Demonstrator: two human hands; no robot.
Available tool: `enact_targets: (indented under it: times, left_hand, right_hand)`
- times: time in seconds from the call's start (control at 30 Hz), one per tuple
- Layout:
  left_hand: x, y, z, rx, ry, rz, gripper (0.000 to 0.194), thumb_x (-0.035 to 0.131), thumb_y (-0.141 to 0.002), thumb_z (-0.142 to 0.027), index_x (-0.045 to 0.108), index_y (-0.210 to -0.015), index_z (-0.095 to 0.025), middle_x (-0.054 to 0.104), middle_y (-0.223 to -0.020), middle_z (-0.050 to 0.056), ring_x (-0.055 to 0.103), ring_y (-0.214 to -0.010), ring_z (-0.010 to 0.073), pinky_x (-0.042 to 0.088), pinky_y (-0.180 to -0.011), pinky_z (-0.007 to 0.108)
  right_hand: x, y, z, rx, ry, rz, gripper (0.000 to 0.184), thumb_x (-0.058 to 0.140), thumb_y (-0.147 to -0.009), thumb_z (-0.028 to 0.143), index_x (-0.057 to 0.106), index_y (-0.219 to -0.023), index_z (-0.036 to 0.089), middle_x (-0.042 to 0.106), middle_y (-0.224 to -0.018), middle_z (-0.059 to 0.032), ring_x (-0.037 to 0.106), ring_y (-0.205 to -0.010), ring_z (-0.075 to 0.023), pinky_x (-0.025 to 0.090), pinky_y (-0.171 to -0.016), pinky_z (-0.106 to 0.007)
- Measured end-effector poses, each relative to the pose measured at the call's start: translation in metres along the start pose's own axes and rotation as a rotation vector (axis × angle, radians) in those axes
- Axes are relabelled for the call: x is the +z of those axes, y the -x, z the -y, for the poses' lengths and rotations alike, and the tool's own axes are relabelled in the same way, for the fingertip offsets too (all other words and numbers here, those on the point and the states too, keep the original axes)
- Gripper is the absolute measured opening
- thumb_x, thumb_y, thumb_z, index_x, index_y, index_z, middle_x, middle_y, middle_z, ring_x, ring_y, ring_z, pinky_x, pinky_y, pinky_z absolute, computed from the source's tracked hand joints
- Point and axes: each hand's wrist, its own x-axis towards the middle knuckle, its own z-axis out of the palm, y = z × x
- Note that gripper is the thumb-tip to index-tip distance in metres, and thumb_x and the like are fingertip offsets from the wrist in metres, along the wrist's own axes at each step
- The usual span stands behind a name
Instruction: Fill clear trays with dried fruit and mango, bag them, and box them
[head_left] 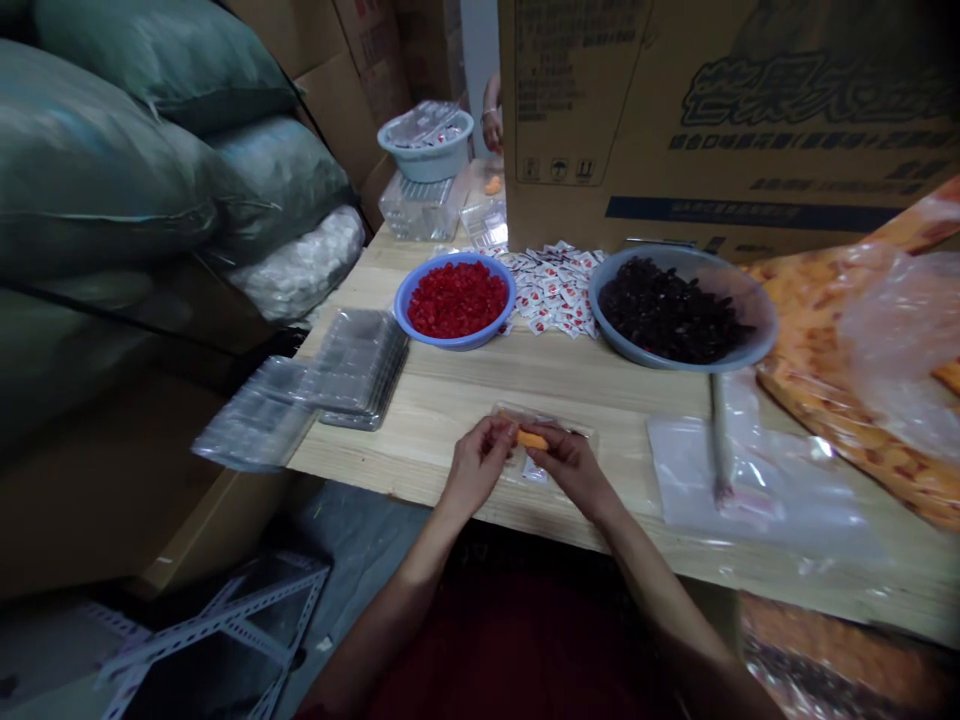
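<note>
Both hands meet over the near part of the worktop, in front of my body. Right grip: narrow, thumb and fingers closed on an orange piece. Left hand: fingertips drawn together at the left end of the same piece; I cannot tell whether this grip pinches it or only touches. Position of the orange piece: between the fingertips of the left hand and the right hand, above a clear plastic tray. A small white packet shows below the fingers, at the tray.

Surroundings: blue bowl of red pieces ahead, slightly left. Larger bowl of dark pieces ahead and right. Printed packets lie heaped between the two bowls. Stacked clear trays sit at the left edge, part of them overhanging it. Clear plastic bags lie flat to the right of my right hand; an orange printed bag stands beyond them. A large carton closes the far side. Another person's hand shows past its left edge.
</note>
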Motion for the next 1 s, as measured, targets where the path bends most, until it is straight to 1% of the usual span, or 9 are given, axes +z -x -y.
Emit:
enact_targets:
  times: [0.1, 0.23, 0.33, 0.47, 0.57, 0.7, 0.8, 0.9, 1.0]
  left_hand:
    - [-0.004, 0.000, 0.000, -0.045, 0.032, -0.006, 0.032, 0.061, -0.090, -0.047, 0.065, -0.103, -0.017, 0.067, -0.085, 0.005, 0.061, -0.074, 0.0159, 0.045, -0.060, 0.025]
    - [-0.015, 0.002, -0.008, 0.126, -0.223, -0.123, 0.030, 0.068, -0.086, -0.040, 0.067, -0.110, -0.021, 0.062, -0.114, 0.009, 0.060, -0.093, 0.0191, 0.046, -0.066, 0.026]
    - [-0.017, -0.001, -0.015, 0.212, -0.285, -0.002, 0.022, 0.065, -0.089, -0.034, 0.068, -0.107, -0.022, 0.065, -0.106, 0.007, 0.059, -0.092, 0.0191, 0.046, -0.075, 0.028]
    - [-0.012, -0.007, -0.009, 0.095, -0.153, -0.048, 0.019, 0.060, -0.092, -0.038, 0.063, -0.090, -0.019, 0.063, -0.083, 0.002, 0.056, -0.074, 0.0152, 0.044, -0.069, 0.027]
    - [-0.010, 0.000, 0.003, -0.028, 0.008, -0.100, 0.021, 0.059, -0.092, -0.040, 0.057, -0.096, -0.020, 0.062, -0.079, 0.000, 0.058, -0.068, 0.0145, 0.045, -0.065, 0.026]
    - [-0.013, 0.021, 0.013, 0.111, -0.338, -0.105, 0.025, 0.055, -0.095, -0.029, 0.055, -0.119, -0.023, 0.066, -0.096, 0.004, 0.061, -0.088, 0.0204, 0.047, -0.082, 0.035]
    - [-0.016, 0.030, 0.014, 0.234, -0.643, -0.088, 0.017, 0.054, -0.094, -0.026, 0.061, -0.109, -0.022, 0.064, -0.103, 0.008, 0.056, -0.101, 0.0264, 0.044, -0.092, 0.043]
    - [-0.017, 0.030, 0.012, 0.245, -0.751, -0.154, 0.024, 0.056, -0.093, -0.026, 0.060, -0.116, -0.021, 0.059, -0.112, 0.011, 0.052, -0.107, 0.0281, 0.044, -0.094, 0.045]
    - [-0.015, 0.025, 0.011, 0.275, -0.770, -0.151, 0.032, 0.053, -0.095, -0.026, 0.056, -0.126, -0.022, 0.056, -0.118, 0.011, 0.049, -0.108, 0.0270, 0.045, -0.095, 0.043]
  right_hand:
    - [0.005, -0.008, -0.006, -0.074, 0.082, 0.045, 0.029, 0.073, -0.082, 0.039, 0.074, -0.109, 0.028, 0.069, -0.115, -0.0054, 0.062, -0.110, -0.0228, 0.046, -0.101, -0.040]
    - [0.004, -0.019, -0.009, -0.002, 0.127, 0.066, 0.027, 0.074, -0.079, 0.036, 0.069, -0.103, 0.023, 0.072, -0.100, -0.0045, 0.066, -0.092, -0.0208, 0.052, -0.086, -0.036]
    - [0.002, -0.025, -0.003, -0.053, 0.308, 0.069, 0.018, 0.072, -0.079, 0.029, 0.066, -0.094, 0.021, 0.070, -0.090, -0.0028, 0.065, -0.084, -0.0190, 0.051, -0.077, -0.032]
    - [0.005, -0.029, 0.003, -0.084, 0.292, 0.005, 0.024, 0.073, -0.077, 0.029, 0.062, -0.097, 0.022, 0.068, -0.087, -0.0011, 0.064, -0.080, -0.0177, 0.050, -0.071, -0.029]
    - [0.009, -0.027, -0.003, -0.064, 0.223, -0.032, 0.025, 0.072, -0.078, 0.030, 0.060, -0.099, 0.023, 0.068, -0.087, -0.0010, 0.064, -0.078, -0.0174, 0.050, -0.072, -0.030]
    - [0.014, -0.026, -0.014, -0.112, 0.494, 0.044, 0.010, 0.064, -0.081, 0.017, 0.063, -0.090, 0.021, 0.065, -0.079, -0.0009, 0.059, -0.070, -0.0168, 0.045, -0.066, -0.029]
    - [0.018, -0.029, -0.015, -0.140, 0.757, 0.150, 0.022, 0.059, -0.078, 0.002, 0.068, -0.088, 0.019, 0.067, -0.081, -0.0039, 0.061, -0.078, -0.0191, 0.045, -0.073, -0.031]
    - [0.021, -0.031, -0.012, -0.157, 0.859, 0.205, 0.030, 0.057, -0.080, -0.001, 0.070, -0.098, 0.018, 0.070, -0.095, -0.0080, 0.063, -0.093, -0.0220, 0.047, -0.085, -0.035]
    - [0.021, -0.029, -0.013, -0.221, 0.863, 0.144, 0.036, 0.055, -0.084, 0.001, 0.067, -0.113, 0.019, 0.068, -0.110, -0.0106, 0.062, -0.103, -0.0230, 0.048, -0.092, -0.037]
